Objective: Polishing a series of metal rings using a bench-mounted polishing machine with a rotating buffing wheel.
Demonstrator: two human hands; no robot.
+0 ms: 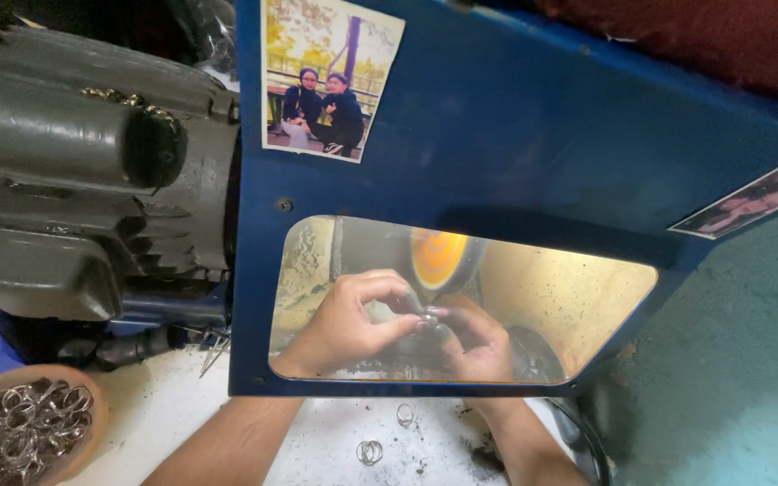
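Reaching through the window of the blue guard panel [515,153], I hold a small metal ring [428,317] just under the orange-yellow polishing wheel [438,256]. My left hand [348,324] comes in from the lower left, its fingers [398,286] curled over and the thumb pressed up from below, so the grip is closed tight on the left side of the ring. My right hand [479,342] meets it from the other side, fingertips [447,317] pinched in on the same piece; they look darkened, and I cannot tell how much of the ring each hand covers. The ring sits between the two hands, close to the lower edge of the wheel, though whether it touches the wheel is not clear from this angle.

Two loose rings [369,452] and another single ring [404,414] lie on the white, grit-speckled bench [164,414] between my forearms, outside the guard. A brown bowl [83,441] heaped with more silver rings [24,427] sits at the lower left corner, well apart from my hands. The grey ribbed motor housing [74,171] fills the upper left beside the panel. A photo print [328,76] is stuck to the panel above the window, and a second print [754,202] is fixed at its right edge.
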